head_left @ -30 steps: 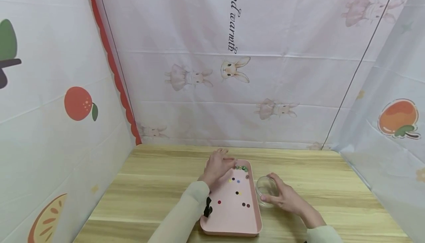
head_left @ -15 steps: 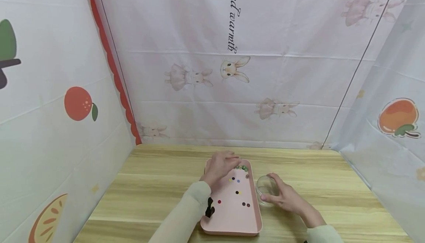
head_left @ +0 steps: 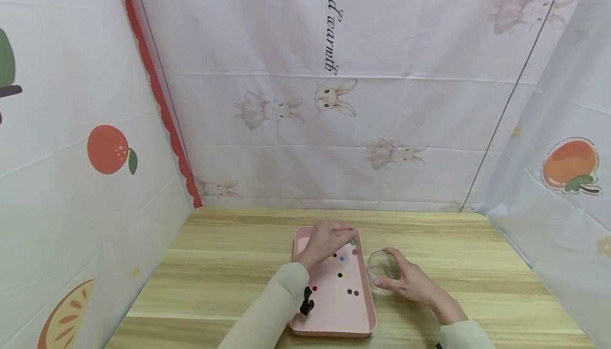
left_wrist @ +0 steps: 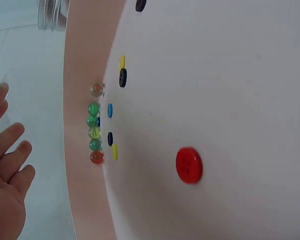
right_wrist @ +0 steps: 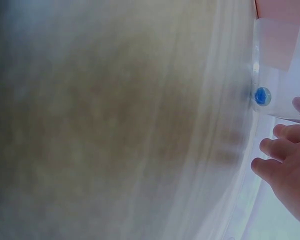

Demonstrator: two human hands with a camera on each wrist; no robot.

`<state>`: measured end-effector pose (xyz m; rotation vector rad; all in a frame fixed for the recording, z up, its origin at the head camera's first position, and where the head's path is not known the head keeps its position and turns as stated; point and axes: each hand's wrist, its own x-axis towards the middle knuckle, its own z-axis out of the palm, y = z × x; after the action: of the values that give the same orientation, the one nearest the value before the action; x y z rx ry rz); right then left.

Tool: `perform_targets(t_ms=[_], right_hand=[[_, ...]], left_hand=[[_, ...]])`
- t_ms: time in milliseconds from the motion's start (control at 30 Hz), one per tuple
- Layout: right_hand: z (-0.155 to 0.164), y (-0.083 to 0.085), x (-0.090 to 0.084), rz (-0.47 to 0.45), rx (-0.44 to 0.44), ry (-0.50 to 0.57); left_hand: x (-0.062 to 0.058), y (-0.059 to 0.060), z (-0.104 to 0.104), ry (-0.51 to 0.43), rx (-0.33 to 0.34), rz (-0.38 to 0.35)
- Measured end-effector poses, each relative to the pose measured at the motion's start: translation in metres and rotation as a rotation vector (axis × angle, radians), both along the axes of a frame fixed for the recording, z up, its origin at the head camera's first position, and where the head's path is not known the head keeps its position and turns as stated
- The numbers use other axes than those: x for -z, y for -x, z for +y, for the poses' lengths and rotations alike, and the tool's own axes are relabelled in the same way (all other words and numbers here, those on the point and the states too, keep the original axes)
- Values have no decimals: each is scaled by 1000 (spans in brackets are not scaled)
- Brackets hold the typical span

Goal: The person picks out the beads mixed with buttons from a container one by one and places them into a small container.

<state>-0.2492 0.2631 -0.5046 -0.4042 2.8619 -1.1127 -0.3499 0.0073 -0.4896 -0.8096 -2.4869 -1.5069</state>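
Marbles [left_wrist: 94,125] line the pink tray's [head_left: 367,306] far wall beneath the left hand [head_left: 326,240], fingers loosely spread above them; next, pinching one. Right hand [head_left: 410,284] cups the glass jar [head_left: 381,271].

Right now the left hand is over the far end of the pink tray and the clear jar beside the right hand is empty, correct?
Not quite. The clear jar holds one blue marble, as the right wrist view shows. The left hand is indeed over the far end of the pink tray.
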Motion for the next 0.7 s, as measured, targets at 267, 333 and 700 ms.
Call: perform_targets(t_ms=[267, 333, 700], right_hand=[[0, -1, -1, -10, 0, -9], [0, 0, -1, -13, 7, -10], [-1, 1, 0, -23, 12, -8]], left_hand=[[-3, -10, 12, 48, 92, -12], [-4, -12, 15, 63, 107, 7], [-1, -17, 27, 63, 119, 97]])
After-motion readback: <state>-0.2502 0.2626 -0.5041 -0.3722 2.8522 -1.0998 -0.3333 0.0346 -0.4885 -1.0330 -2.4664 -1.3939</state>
